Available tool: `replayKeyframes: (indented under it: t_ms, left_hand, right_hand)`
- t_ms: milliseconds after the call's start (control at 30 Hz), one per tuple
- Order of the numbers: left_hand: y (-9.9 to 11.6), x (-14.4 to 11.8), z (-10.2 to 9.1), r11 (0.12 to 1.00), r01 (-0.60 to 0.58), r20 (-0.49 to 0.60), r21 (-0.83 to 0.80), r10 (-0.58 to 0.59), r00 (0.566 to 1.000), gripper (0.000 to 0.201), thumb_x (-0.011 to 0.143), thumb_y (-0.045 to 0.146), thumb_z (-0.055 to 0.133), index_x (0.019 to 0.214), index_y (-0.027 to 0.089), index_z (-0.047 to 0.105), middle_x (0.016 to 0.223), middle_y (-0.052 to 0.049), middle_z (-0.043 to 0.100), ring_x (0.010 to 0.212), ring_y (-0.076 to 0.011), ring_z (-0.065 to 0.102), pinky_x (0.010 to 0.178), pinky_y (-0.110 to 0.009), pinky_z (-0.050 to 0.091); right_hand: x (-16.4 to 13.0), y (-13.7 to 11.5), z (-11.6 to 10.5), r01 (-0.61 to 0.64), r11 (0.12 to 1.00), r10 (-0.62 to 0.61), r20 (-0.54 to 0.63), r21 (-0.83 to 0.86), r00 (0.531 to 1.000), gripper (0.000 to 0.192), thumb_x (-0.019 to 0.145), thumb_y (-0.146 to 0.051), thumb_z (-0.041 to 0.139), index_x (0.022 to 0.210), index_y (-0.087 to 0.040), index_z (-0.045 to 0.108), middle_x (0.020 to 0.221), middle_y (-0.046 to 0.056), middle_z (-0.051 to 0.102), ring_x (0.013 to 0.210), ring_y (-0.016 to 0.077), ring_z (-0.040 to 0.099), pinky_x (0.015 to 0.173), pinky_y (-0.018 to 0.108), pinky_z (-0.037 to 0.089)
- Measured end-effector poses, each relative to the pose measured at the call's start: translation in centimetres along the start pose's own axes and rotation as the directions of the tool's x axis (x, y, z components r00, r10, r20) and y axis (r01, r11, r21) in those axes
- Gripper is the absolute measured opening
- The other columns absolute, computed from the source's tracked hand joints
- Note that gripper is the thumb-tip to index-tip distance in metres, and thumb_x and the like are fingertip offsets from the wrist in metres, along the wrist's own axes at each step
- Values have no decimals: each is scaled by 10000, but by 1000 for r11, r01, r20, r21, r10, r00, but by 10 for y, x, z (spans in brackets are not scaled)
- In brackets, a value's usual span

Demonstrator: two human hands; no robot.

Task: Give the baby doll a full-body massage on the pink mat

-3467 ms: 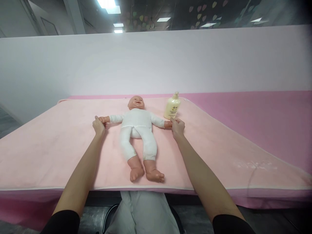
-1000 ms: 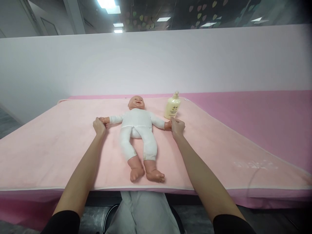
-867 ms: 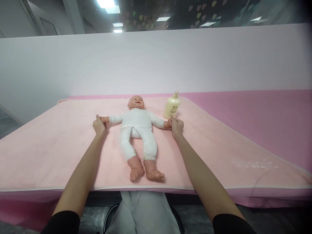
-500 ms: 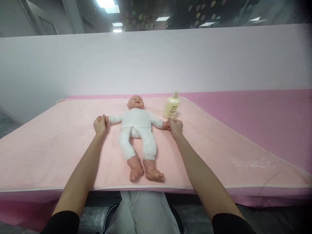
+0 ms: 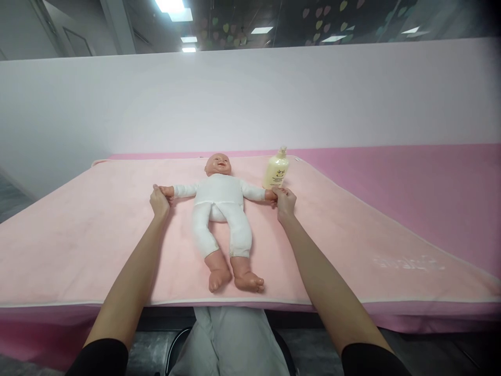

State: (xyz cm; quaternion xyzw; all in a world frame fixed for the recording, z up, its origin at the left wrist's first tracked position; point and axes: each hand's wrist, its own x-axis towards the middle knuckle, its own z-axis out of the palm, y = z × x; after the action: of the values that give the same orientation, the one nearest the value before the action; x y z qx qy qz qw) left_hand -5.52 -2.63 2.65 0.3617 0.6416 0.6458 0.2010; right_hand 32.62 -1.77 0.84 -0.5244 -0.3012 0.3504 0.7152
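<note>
A baby doll (image 5: pixel 221 209) in a white suit lies on its back on a light pink blanket (image 5: pixel 78 235), arms spread wide, bare feet toward me. My left hand (image 5: pixel 159 201) grips the doll's hand at the left side. My right hand (image 5: pixel 285 201) holds the doll's other hand at the right side. A cream pump bottle (image 5: pixel 276 169) stands upright just behind my right hand, apart from it.
The blanket covers a table with a darker pink cover (image 5: pixel 430 183) stretching to the right. A white partition wall (image 5: pixel 250 99) runs behind the table. My lap and a chair edge (image 5: pixel 230 339) sit below the table's front edge.
Both hands stay on the doll's hands. They shifted slightly inward half a second ago and have moved back outward, straightening the doll's arms. The bottle has not moved.
</note>
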Motion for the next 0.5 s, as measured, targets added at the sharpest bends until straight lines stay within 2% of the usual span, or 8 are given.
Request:
replayKeyframes:
  t_ms: [67, 267, 367, 500]
  left_hand:
    - [2, -2, 0, 1000, 2, 4, -4, -2, 1000, 573, 864, 626, 180, 741, 175, 511, 473, -20, 539, 354, -148, 497, 376, -261, 408]
    - [5, -5, -1, 997, -51, 25, 63, 49, 998, 429, 741, 599, 535, 786, 172, 547, 528, -3, 575, 375, -140, 508, 372, -248, 410]
    - [3, -4, -2, 996, -52, 33, 69, 50, 998, 400, 737, 573, 554, 778, 176, 542, 534, -1, 577, 384, -136, 510, 380, -245, 416]
    - [-2, -1, 0, 997, -73, 41, 28, 72, 997, 426, 774, 602, 488, 760, 178, 529, 520, -1, 568, 361, -125, 486, 367, -237, 392]
  right_hand:
    - [1, 0, 0, -27, 1000, 27, -2, 1, 1000, 168, 667, -233, 664, 658, -168, 509, 446, -64, 468, 329, 79, 410, 268, 180, 293]
    - [3, -1, 0, -65, 998, 65, -17, -2, 998, 187, 720, -223, 642, 637, -166, 484, 432, -59, 459, 303, 74, 401, 261, 171, 283]
    - [1, -2, 0, -71, 997, 69, -51, -39, 996, 172, 742, -225, 614, 630, -165, 499, 408, -58, 437, 282, 81, 383, 247, 178, 261]
    - [0, 0, 0, -54, 997, 51, -52, -57, 997, 189, 771, -266, 601, 638, -168, 508, 400, -50, 443, 287, 94, 407, 250, 184, 280]
